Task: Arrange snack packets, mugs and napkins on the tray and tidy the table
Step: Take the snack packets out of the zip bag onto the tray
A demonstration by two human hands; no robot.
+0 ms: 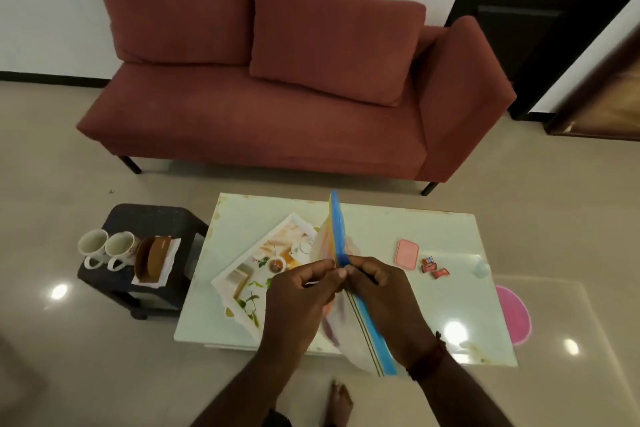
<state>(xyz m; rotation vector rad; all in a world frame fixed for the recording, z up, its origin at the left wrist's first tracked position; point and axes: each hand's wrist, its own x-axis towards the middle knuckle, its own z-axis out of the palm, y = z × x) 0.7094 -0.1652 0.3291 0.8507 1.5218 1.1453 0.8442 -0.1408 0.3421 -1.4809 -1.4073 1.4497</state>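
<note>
While both hands, left hand (304,291) and right hand (381,291), pinch a cloth (337,229) edge-on, it hides part of the tray (242,274). Mugs (105,248) stand apart on a stool (145,215).

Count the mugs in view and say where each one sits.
2. Both stand side by side on the dark stool left of the table: one mug at its left edge, the other mug beside the brown holder. None visible on the tray.

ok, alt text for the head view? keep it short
Both hands, left and right, pinch a clear zip bag with a blue seal above a white table that holds a printed tray, a pink box and small sweets. Two mugs stand on a dark stool to the left, a red sofa behind.
</note>
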